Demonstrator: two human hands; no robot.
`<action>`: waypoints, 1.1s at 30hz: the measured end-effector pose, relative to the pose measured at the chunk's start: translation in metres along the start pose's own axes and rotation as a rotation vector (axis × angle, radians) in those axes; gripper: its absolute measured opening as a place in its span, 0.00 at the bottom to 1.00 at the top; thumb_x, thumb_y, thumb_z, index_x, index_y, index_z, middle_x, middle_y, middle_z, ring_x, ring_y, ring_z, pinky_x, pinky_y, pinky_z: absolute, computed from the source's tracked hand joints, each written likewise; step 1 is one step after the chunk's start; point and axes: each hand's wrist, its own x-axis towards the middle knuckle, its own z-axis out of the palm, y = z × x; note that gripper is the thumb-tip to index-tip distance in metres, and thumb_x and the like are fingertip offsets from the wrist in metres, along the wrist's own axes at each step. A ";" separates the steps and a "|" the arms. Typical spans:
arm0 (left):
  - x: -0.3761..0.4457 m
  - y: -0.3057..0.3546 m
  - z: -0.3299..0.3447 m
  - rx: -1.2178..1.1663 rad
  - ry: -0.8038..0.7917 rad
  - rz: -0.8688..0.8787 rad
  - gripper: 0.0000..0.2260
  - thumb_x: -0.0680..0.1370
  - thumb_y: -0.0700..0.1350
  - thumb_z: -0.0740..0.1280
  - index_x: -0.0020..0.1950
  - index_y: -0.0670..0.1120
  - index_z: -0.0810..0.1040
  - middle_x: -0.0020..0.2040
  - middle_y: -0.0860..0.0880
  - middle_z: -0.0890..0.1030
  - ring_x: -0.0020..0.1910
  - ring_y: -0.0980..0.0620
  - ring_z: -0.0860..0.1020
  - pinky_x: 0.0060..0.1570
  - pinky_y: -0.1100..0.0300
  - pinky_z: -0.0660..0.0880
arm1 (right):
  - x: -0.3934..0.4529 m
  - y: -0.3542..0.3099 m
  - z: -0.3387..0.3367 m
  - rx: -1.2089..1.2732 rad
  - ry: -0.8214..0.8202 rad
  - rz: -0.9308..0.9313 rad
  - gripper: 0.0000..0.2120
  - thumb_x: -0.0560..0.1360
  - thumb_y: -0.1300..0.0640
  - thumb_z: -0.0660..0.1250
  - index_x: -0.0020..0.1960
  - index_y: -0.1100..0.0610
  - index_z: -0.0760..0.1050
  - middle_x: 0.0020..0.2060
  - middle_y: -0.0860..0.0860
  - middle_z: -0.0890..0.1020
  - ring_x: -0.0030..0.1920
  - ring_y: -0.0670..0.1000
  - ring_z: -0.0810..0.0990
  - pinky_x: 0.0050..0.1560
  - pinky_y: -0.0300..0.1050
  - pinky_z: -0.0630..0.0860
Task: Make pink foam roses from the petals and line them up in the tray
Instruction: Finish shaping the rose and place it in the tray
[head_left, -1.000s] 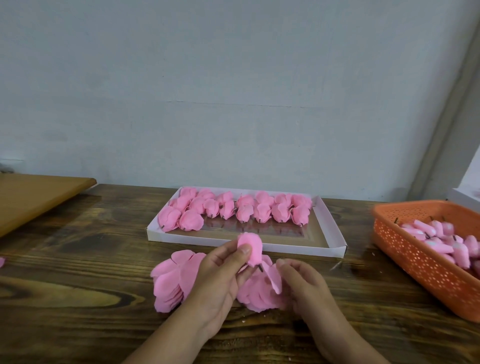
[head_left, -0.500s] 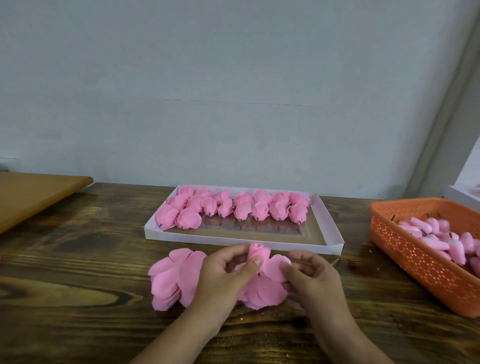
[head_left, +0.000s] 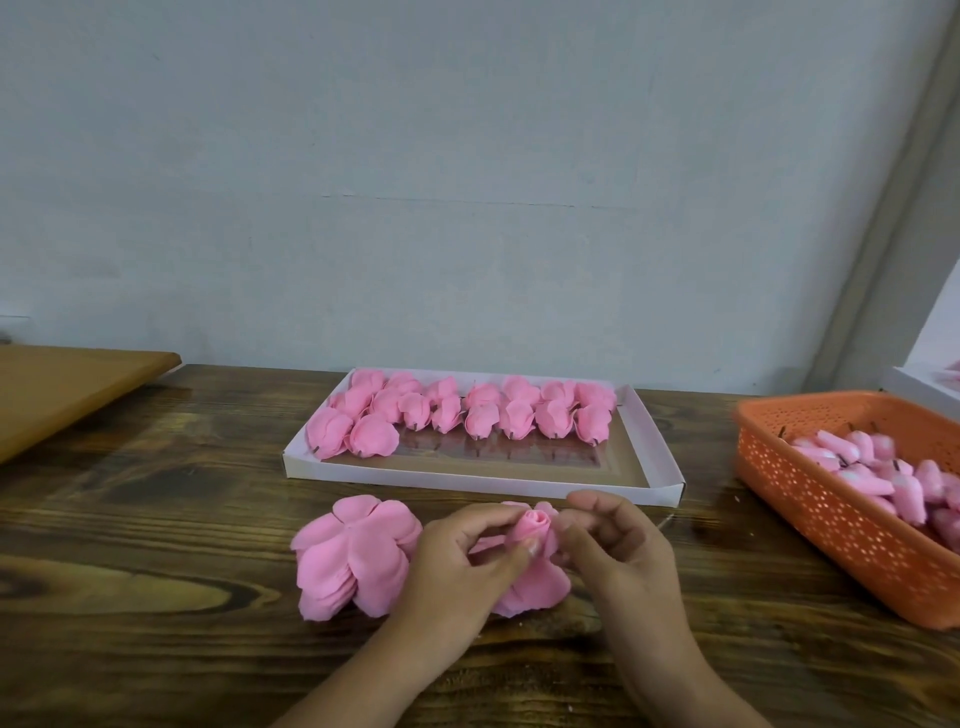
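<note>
Roughly 16 finished roses (head_left: 498, 415) in tray (head_left: 660, 457), 2 hands (head_left: 457, 566) pinching 1 bud (head_left: 532, 525).

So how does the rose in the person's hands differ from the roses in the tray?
The rose in hand is a tight bud with its petals loose underneath; the tray roses are closed and full. It is pinched between the left hand and the right hand in front of the white tray, while those lie in rows inside it. All are pink foam.
</note>
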 end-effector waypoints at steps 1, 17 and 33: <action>0.000 -0.001 -0.001 -0.003 0.001 0.004 0.09 0.77 0.55 0.72 0.56 0.59 0.86 0.54 0.57 0.86 0.57 0.56 0.83 0.55 0.60 0.81 | -0.001 0.000 -0.001 0.009 -0.023 0.015 0.09 0.76 0.66 0.69 0.49 0.53 0.82 0.41 0.56 0.86 0.41 0.55 0.85 0.50 0.56 0.80; 0.000 0.003 0.001 -0.156 0.098 -0.042 0.11 0.71 0.47 0.80 0.51 0.57 0.86 0.49 0.51 0.88 0.51 0.52 0.86 0.49 0.61 0.81 | -0.002 0.000 0.003 -0.087 -0.083 -0.107 0.10 0.73 0.69 0.72 0.45 0.56 0.87 0.43 0.55 0.87 0.48 0.56 0.86 0.55 0.58 0.81; -0.002 0.006 0.001 -0.042 0.133 0.048 0.03 0.69 0.56 0.76 0.41 0.60 0.86 0.45 0.57 0.87 0.48 0.58 0.85 0.44 0.65 0.80 | -0.005 -0.003 0.006 -0.090 -0.129 -0.142 0.11 0.68 0.64 0.76 0.45 0.49 0.86 0.45 0.51 0.88 0.48 0.49 0.86 0.47 0.38 0.80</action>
